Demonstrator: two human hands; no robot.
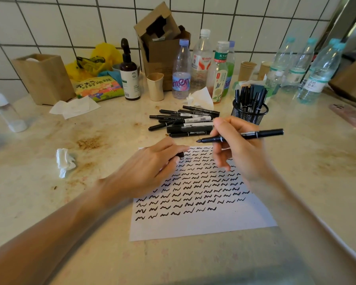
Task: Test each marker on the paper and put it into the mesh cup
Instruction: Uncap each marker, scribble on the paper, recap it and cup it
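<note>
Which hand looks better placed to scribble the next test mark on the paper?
The right hand, probably. It grips the uncapped marker with the tip just above the paper. The left hand lies on the paper's upper left, holding what looks like the cap.

The paper (201,225) is white, covered in rows of black squiggles. The marker (255,134) in the right hand (239,150) is black with thin white bands; the marker pile (185,122) is black too — some with white labels. The mesh cup (250,113) is black wire. The countertop (70,202) is cream, blotched with brown stains. Behind it, the wall tiles (49,21) are white with dark grout — a plain grid.
</note>
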